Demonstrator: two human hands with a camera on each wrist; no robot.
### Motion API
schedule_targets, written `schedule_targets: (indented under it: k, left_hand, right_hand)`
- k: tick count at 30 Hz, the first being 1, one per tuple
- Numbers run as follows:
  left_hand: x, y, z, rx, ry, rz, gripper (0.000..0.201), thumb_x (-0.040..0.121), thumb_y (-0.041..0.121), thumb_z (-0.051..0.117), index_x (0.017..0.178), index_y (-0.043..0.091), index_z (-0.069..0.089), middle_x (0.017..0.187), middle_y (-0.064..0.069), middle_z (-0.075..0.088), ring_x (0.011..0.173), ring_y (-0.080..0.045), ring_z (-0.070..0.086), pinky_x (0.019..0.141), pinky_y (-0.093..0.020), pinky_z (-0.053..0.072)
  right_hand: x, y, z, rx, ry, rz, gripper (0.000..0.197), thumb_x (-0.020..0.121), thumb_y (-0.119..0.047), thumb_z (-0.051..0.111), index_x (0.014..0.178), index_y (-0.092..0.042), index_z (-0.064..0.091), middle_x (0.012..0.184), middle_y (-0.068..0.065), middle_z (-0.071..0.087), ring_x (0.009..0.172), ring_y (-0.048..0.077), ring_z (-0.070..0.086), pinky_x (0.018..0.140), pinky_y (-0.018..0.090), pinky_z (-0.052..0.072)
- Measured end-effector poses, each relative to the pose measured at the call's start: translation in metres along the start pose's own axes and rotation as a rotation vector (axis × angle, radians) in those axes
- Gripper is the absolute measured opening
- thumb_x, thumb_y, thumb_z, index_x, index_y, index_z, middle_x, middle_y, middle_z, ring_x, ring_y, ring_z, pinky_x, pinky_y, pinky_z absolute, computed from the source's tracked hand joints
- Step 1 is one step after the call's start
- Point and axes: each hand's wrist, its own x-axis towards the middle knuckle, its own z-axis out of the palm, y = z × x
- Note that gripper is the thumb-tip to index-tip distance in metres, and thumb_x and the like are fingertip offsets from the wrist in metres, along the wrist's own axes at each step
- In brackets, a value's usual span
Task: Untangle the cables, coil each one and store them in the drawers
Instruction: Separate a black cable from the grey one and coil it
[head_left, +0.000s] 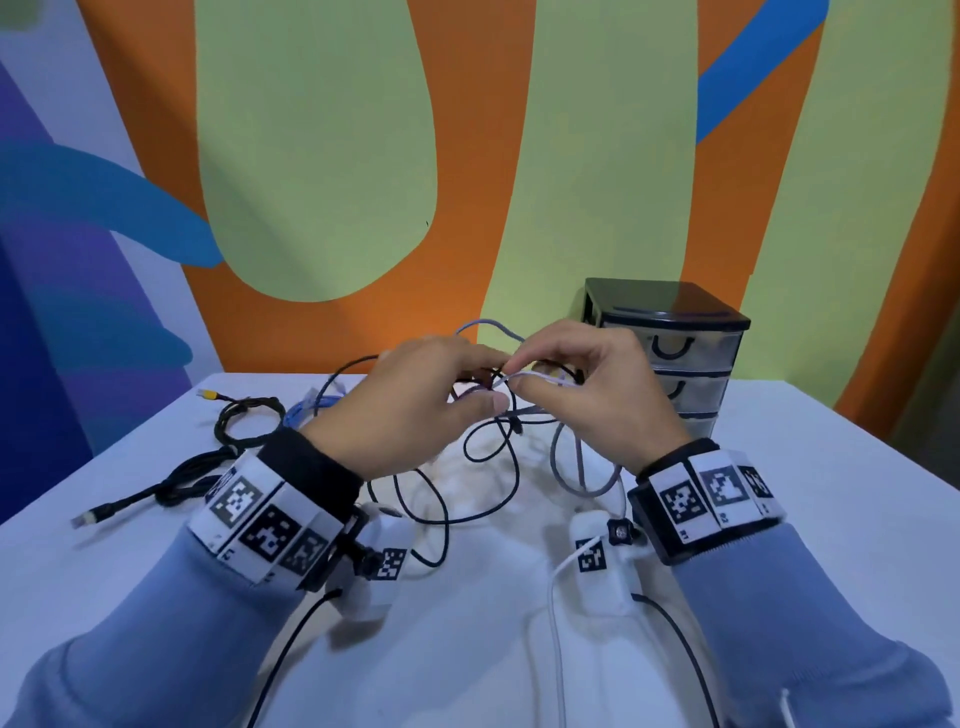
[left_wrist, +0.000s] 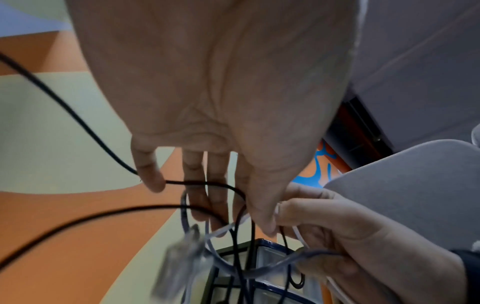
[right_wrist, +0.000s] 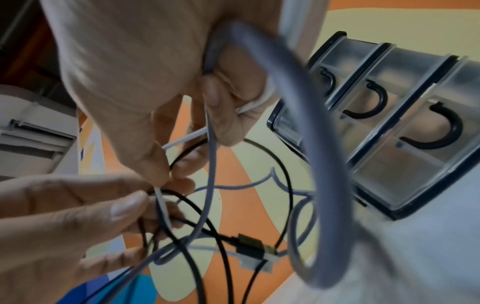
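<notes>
You are early in task: left hand and right hand both pinch tangled cables; drawers closed, nothing stored.

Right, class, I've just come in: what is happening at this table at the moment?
A person is picking apart a knot of thin black, grey and white cables held up above the white table. The left hand and the right hand both pinch strands where the cables cross, the right one on a thin white cable. The small black drawer unit with clear drawers stands shut behind. A black braided cable lies to the left, apart from the knot.
</notes>
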Motion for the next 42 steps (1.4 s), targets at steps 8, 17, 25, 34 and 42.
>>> schedule_targets:
  k: [8,17,25,34,42]
  left_hand:
    - [0.008,-0.014,-0.019,-0.538,0.526,-0.168,0.014,0.104,0.025,0.067,0.093,0.019,0.073,0.075,0.006,0.062,0.067,-0.005,0.052,0.064,-0.016,0.042]
    - [0.003,-0.018,-0.044,-0.735,0.898,-0.169,0.017,0.110,0.027,0.058,0.098,0.017,0.063,0.079,-0.014,0.038,0.064,-0.014,0.035,0.056,-0.029,0.030]
    - [0.002,-0.009,-0.046,-0.816,0.978,-0.073,0.013,0.109,0.024,0.059,0.101,0.014,0.060,0.071,0.001,0.046,0.061,-0.012,0.040,0.051,-0.028,0.034]
    - [-0.002,0.004,-0.051,-0.803,1.121,0.047,0.014,0.111,0.023,0.056,0.097,0.021,0.054,0.071,0.015,0.061,0.054,-0.009,0.047,0.047,-0.031,0.037]
    - [-0.004,-0.017,-0.060,-0.769,1.346,-0.047,0.018,0.109,0.029,0.054,0.095,0.018,0.053,0.064,0.005,0.041,0.053,-0.017,0.027,0.045,-0.030,0.023]
  right_hand:
    - [0.001,0.012,-0.005,-0.219,0.046,0.005,0.023,0.072,0.000,0.081,0.067,-0.022,0.079,0.099,-0.003,0.063,0.097,0.011,0.061,0.087,0.027,0.048]
    - [0.005,0.033,-0.015,-0.655,0.217,0.304,0.028,0.078,-0.001,0.069,0.069,-0.025,0.079,0.084,-0.004,0.070,0.079,0.020,0.066,0.070,0.035,0.057]
    - [0.000,0.003,-0.013,-0.597,-0.200,0.268,0.055,0.082,-0.026,0.070,0.134,-0.042,0.064,0.137,-0.012,0.056,0.138,0.013,0.040,0.115,0.048,0.033]
    - [-0.004,-0.010,0.022,0.011,-0.278,0.233,0.009,0.102,-0.021,0.066,0.099,-0.013,0.064,0.095,0.005,0.077,0.087,0.022,0.072,0.077,0.032,0.056]
    - [0.003,0.010,0.012,-0.454,0.201,0.086,0.009,0.108,-0.034,0.043,0.108,-0.025,0.045,0.080,-0.001,0.067,0.075,0.027,0.063,0.071,0.050,0.052]
